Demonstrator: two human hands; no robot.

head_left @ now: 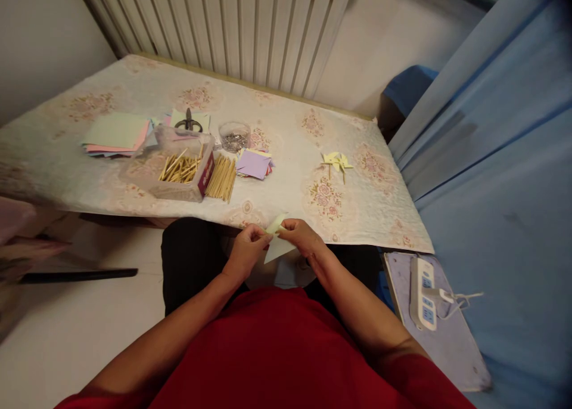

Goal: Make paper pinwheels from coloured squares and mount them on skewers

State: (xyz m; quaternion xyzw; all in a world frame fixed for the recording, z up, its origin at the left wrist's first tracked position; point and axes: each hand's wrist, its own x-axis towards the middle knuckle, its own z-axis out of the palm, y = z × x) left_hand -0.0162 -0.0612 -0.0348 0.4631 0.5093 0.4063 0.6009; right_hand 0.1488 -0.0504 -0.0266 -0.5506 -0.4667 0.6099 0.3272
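Note:
My left hand (248, 247) and my right hand (300, 236) meet over my lap, just below the table's front edge. Both pinch a small pale green folded paper (277, 249), its pointed corner hanging down between them. On the table (370, 206) ahead lie two finished yellow paper pinwheels (337, 162), a small pile of purple and coloured paper squares (254, 163), and a bundle of loose wooden sticks (222, 178).
A clear plastic box (179, 169) holds more sticks. Behind it are black scissors (188, 123), a glass bowl of small shiny bits (234, 136) and a stack of coloured sheets (117, 135). A white power strip (422, 292) lies on a stool at my right. Blue fabric fills the right side.

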